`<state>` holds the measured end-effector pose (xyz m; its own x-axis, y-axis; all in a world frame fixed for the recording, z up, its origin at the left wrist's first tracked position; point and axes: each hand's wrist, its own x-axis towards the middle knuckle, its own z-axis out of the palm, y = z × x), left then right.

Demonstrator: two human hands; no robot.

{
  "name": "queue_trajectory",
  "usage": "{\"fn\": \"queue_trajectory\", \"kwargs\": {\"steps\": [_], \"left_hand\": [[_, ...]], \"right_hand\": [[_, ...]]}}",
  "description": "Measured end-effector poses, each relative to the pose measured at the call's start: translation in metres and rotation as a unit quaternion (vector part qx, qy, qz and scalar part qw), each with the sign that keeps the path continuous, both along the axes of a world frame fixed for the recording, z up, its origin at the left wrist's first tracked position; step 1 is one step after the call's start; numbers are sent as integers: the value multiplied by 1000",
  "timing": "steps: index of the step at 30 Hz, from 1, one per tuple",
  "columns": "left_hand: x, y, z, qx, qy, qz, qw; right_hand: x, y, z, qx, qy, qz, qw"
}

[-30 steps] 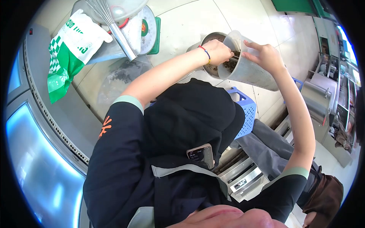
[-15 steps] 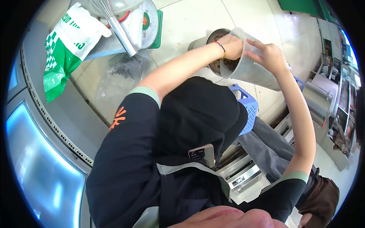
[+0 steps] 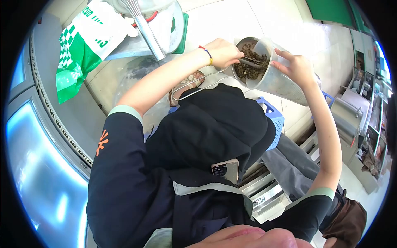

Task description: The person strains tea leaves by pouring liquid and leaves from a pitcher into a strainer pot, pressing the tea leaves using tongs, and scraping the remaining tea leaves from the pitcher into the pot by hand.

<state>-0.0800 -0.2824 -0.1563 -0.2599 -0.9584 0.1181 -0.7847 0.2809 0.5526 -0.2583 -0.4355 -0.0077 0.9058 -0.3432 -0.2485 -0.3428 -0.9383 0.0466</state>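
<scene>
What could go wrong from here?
Spill: the clear container is tilted at the metal pot, so loose brown bits might miss the rim.
Slip: the right hand seems to hold it only near its mouth; it could swing.
Snag: the utensil in the left hand might catch the container's edge and flick bits out.

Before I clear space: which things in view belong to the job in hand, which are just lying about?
In use: tool in the left hand; tilted clear container in the right hand; metal vessel; brown leafy bits.

Apparently just lying about: whisk; green-and-white bag; phone.
</scene>
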Motion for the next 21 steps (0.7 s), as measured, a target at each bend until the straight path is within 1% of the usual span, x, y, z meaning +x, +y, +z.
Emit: {"fn": "queue_trajectory", "kwargs": {"steps": [3,4,5,7,9,10,13,14,17,18,21], "left_hand": [[-5,-11,8,14,80,55,995],[-15,-21,3,-59,147,83,984],[-28,-35,0,-84,204,108,969],[-54,-61,0,-70,240,82,965],[-75,-79,6,40,174,93,980],[-81,-85,6,45,185,109,976],[-85,-94,1,5,138,69,988],[-85,-98,-6,17,98,56,994],[-63,-76,12,28,40,10,999],[-56,-65,18,-19,3,-17,1000],[-48,-47,8,-60,-25,-37,997]], "right_hand": [[1,0,-1,0,-5,-4,1000],[0,0,-2,1,-4,-8,1000],[-2,0,-3,2,-10,-4,1000],[-4,-2,-7,2,-19,3,1000],[-4,1,-6,-20,-9,3,1000],[-6,2,-5,-29,-4,1,1000],[-12,-2,-8,-18,-28,11,999],[-14,-4,-10,-13,-31,10,999],[-13,-7,-15,-8,-41,10,999],[-12,-8,-16,-10,-41,11,999],[-11,-8,-16,-8,-44,11,999]]}}
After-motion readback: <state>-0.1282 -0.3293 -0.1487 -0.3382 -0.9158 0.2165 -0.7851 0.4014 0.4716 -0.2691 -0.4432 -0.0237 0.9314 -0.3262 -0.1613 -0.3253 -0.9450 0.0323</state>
